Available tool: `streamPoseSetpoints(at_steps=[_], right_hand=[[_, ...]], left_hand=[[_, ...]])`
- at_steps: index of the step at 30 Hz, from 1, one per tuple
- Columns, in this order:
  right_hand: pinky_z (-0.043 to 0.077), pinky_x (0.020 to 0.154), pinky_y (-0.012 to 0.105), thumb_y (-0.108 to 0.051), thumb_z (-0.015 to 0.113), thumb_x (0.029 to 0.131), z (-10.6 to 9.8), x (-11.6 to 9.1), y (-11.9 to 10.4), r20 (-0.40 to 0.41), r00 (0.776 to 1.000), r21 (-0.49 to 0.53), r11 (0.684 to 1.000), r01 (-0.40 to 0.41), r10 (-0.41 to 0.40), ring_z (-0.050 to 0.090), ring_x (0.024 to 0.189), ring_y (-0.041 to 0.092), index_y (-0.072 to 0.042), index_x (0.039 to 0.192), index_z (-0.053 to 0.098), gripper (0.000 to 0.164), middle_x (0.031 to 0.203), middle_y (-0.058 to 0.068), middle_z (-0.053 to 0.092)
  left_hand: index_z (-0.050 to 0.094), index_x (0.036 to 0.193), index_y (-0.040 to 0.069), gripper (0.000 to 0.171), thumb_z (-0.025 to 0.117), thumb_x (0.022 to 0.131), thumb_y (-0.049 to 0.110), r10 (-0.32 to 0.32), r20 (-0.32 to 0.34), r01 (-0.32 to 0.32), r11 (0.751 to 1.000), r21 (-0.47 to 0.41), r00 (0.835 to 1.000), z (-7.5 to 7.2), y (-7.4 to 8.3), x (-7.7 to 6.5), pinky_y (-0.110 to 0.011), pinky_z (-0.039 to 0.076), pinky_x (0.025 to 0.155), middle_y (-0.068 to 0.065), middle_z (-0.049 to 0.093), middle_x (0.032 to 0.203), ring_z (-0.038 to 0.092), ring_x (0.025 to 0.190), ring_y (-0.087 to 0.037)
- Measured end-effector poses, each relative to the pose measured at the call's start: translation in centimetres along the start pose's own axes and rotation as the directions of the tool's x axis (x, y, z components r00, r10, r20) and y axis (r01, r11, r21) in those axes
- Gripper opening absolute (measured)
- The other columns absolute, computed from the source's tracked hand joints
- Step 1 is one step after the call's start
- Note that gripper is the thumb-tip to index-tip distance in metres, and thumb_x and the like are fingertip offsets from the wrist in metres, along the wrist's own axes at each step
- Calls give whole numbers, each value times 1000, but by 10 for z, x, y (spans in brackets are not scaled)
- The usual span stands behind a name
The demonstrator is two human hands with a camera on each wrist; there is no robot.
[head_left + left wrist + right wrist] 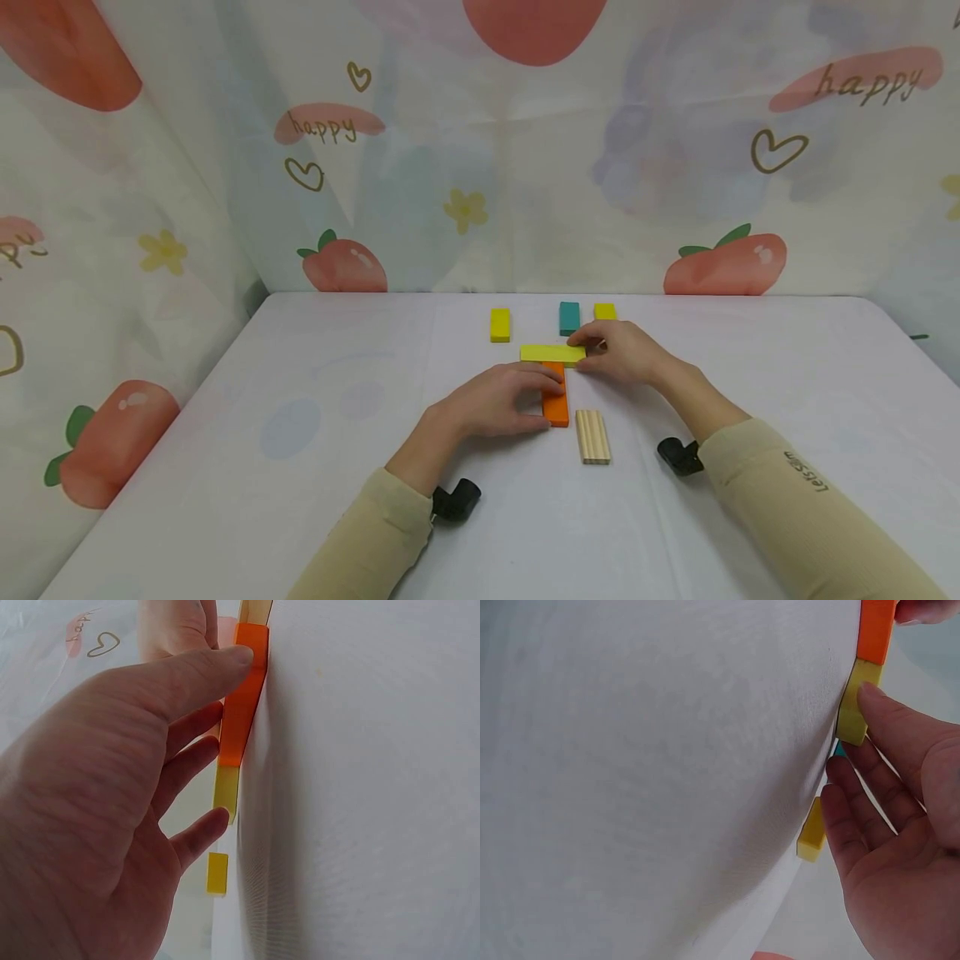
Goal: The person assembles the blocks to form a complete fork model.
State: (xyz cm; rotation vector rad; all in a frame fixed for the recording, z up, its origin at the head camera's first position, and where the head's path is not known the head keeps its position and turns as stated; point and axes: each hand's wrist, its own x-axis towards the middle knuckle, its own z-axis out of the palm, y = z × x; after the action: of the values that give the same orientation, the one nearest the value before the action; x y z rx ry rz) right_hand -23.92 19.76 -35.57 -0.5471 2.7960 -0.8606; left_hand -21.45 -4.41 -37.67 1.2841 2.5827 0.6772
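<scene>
My left hand (498, 402) pinches an orange block (556, 410) that lies lengthwise on the table; the left wrist view shows the thumb on its near end and fingertips along its side. Across the far end of the orange block lies a long yellow block (551, 353), the two forming a T shape. My right hand (628, 354) holds the right end of this yellow block between thumb and fingers. In the right wrist view, the thumb is on the yellow block (860, 701), with the index fingertip by its end and the other fingers spread below.
Behind the hands stand a small yellow block (500, 325), a teal block (569, 318) and another yellow block (604, 312). A ridged plain wood piece (593, 437) lies just right of the orange block. The white-covered table (225, 483) meets a printed cloth (525, 208) behind.
</scene>
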Motion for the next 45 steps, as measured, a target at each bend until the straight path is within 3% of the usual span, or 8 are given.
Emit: streamPoseSetpoints(at_steps=[30,45], right_hand=[[50,94,46,-17,75,92,-1,-1,2,1,999,33,999,-34,34,56,103,30,-3,127,67,38,111,12,64],[49,97,51,-21,71,95,-3,-4,3,-38,999,55,998,-16,18,57,111,35,-3,129,65,39,121,16,64]], left_hand=[[66,135,18,43,74,94,29,-19,-3,19,1000,-6,1000,-1,1,-2,-22,33,111,9,56,143,46,133,-5],[65,134,16,43,73,94,28,-4,-84,0,999,-53,996,-5,-4,-3,-23,34,111,6,59,138,50,129,-7]])
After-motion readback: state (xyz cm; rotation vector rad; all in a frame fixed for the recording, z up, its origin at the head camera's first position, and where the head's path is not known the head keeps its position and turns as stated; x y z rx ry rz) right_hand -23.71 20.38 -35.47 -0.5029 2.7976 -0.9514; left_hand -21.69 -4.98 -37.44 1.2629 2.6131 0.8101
